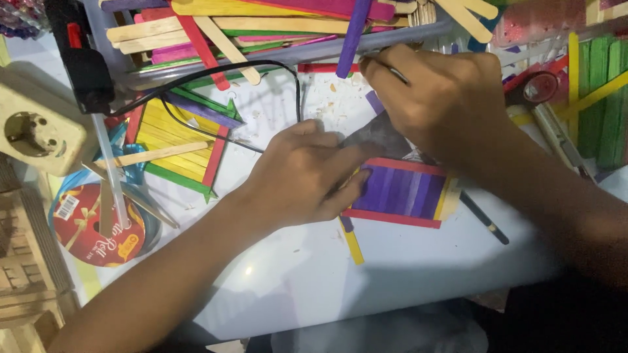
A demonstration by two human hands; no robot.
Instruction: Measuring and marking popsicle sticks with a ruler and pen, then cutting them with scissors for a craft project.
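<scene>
Your left hand (pixel 304 176) lies palm down, fingers loosely spread, and presses on the left edge of the purple stick panel (pixel 404 191). That panel is a flat square of purple craft sticks with red sticks along its top and bottom edges and a yellow stick on its right side; it lies flat on the white table (pixel 392 274), near the centre of the work area. Your right hand (pixel 445 98) is closed in a pinch on a thin dark pen-like tool (pixel 391 70), just above the panel's upper edge. Whether the tool's tip touches the panel cannot be determined.

A second panel, the yellow stick panel (pixel 180 140) with green, red and purple edges, lies flat to the left, well apart from the first. A black cable (pixel 216 68) loops over it from a black glue gun (pixel 82 55) at the upper left. Beside the gun sits a cream power socket (pixel 36 134). A round red tin (pixel 98 225) rests near the left table edge. A grey tray (pixel 288 49) of loose coloured sticks runs along the top. Green sticks (pixel 605 98) are stacked at the right. A loose yellow stick (pixel 352 243) lies below the purple panel.
</scene>
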